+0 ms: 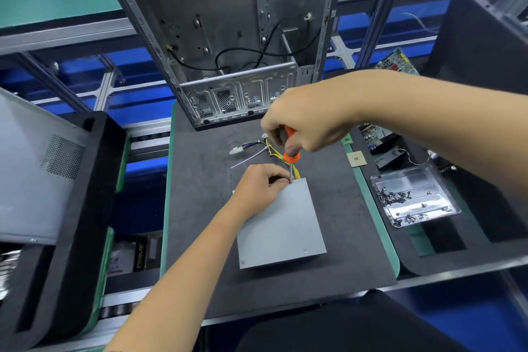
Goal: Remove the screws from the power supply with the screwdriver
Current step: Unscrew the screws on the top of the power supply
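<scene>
Right hand (307, 120): curled round the orange handle of the screwdriver (291, 156), held upright, tip at the far left corner of the power supply (281, 224). Left hand (258, 187): on that same corner, fingertips pinched beside the shaft; what they hold cannot be told. Power supply: grey box, flat on the dark mat (200, 208), yellow wire bundle (271, 148) leaving its far end. Open computer case (228, 37): at the far edge. Clear tray (414, 198) of loose screws: right of the mat.
</scene>
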Demonstrator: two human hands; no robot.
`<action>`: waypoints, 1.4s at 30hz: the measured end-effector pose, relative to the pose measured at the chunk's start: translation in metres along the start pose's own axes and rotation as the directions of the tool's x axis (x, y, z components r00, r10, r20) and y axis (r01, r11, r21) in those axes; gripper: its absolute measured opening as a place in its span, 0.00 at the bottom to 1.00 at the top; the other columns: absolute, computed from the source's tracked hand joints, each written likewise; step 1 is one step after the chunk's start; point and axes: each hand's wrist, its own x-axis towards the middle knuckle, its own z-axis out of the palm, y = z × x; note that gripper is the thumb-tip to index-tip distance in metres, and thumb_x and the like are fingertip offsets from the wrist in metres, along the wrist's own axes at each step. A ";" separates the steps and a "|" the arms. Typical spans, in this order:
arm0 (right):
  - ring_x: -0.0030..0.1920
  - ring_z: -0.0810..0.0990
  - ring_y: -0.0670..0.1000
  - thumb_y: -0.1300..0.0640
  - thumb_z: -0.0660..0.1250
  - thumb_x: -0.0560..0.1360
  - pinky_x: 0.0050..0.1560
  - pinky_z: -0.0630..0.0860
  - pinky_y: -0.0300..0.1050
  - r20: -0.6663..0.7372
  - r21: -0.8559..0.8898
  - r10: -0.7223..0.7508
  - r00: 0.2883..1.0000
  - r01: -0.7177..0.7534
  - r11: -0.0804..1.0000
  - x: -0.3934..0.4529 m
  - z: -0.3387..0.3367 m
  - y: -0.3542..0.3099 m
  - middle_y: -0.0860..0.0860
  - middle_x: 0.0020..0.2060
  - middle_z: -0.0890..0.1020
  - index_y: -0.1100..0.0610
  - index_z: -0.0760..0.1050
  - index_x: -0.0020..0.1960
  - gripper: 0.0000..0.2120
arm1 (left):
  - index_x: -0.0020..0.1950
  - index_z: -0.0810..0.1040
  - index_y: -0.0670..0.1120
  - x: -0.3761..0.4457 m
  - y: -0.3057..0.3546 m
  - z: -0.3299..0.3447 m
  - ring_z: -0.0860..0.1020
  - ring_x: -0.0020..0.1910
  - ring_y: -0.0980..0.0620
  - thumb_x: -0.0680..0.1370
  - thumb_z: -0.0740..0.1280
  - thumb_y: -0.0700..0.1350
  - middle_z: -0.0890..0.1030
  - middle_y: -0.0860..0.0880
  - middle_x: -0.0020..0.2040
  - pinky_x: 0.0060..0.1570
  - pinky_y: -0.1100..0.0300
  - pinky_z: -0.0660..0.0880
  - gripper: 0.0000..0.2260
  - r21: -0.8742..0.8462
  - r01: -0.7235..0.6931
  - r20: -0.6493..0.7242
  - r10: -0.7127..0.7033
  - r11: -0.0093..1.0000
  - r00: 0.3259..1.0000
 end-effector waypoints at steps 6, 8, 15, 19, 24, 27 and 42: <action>0.40 0.80 0.53 0.43 0.62 0.74 0.41 0.76 0.48 -0.043 0.085 0.056 0.997 -0.052 0.995 -0.004 0.009 0.002 0.49 0.37 0.80 0.51 0.70 0.45 0.12 | 0.40 0.83 0.44 0.000 0.000 -0.001 0.75 0.35 0.61 0.73 0.68 0.34 0.81 0.55 0.35 0.40 0.66 0.71 0.07 -0.063 0.018 0.004 -0.018 0.998 1.000; 0.38 0.79 0.58 0.37 0.51 0.78 0.39 0.75 0.52 -0.125 -0.035 0.174 0.977 -0.179 0.983 -0.003 0.011 0.003 0.54 0.36 0.77 0.55 0.69 0.46 0.21 | 0.40 0.82 0.46 0.000 0.000 -0.001 0.73 0.33 0.63 0.73 0.69 0.35 0.79 0.60 0.32 0.38 0.70 0.68 0.07 -0.062 0.030 0.006 -0.029 0.998 1.000; 0.42 0.75 0.51 0.56 0.65 0.76 0.39 0.71 0.49 -0.140 0.030 -0.087 0.986 0.092 0.995 -0.006 0.011 0.010 0.43 0.36 0.76 0.52 0.65 0.49 0.08 | 0.41 0.81 0.44 0.001 -0.002 -0.001 0.73 0.34 0.57 0.74 0.69 0.36 0.81 0.51 0.35 0.38 0.62 0.71 0.04 -0.035 0.040 0.021 -0.039 0.999 0.999; 0.42 0.77 0.45 0.67 0.64 0.68 0.43 0.75 0.48 -0.118 0.132 -0.161 0.980 0.176 0.975 -0.013 0.008 0.007 0.46 0.42 0.81 0.52 0.70 0.48 0.13 | 0.40 0.80 0.46 0.002 -0.001 -0.002 0.72 0.32 0.62 0.74 0.69 0.36 0.79 0.56 0.34 0.37 0.71 0.69 0.06 -0.026 0.023 0.034 -0.022 0.999 0.999; 0.34 0.69 0.51 0.43 0.55 0.80 0.33 0.65 0.49 -0.229 -0.073 0.032 0.973 -0.050 0.996 -0.009 0.017 0.007 0.50 0.35 0.71 0.53 0.64 0.47 0.12 | 0.40 0.80 0.47 0.003 0.000 -0.003 0.73 0.32 0.63 0.73 0.68 0.35 0.79 0.57 0.34 0.37 0.73 0.68 0.07 -0.051 0.050 0.049 -0.048 0.997 0.998; 0.33 0.70 0.52 0.46 0.53 0.82 0.31 0.65 0.49 -0.256 -0.151 0.035 0.966 -0.076 0.986 -0.005 0.021 0.008 0.48 0.33 0.67 0.55 0.62 0.48 0.12 | 0.41 0.79 0.46 0.003 0.001 -0.004 0.73 0.32 0.63 0.73 0.68 0.35 0.79 0.56 0.35 0.37 0.74 0.68 0.06 -0.051 0.057 0.052 -0.054 0.997 0.997; 0.33 0.70 0.48 0.45 0.54 0.80 0.30 0.62 0.46 -0.230 -0.107 0.016 0.973 -0.042 0.993 -0.002 0.018 0.017 0.48 0.33 0.71 0.53 0.64 0.46 0.12 | 0.39 0.80 0.45 0.010 0.004 -0.007 0.72 0.28 0.64 0.73 0.69 0.36 0.78 0.56 0.33 0.31 0.72 0.68 0.05 -0.030 0.136 0.111 -0.132 0.990 0.985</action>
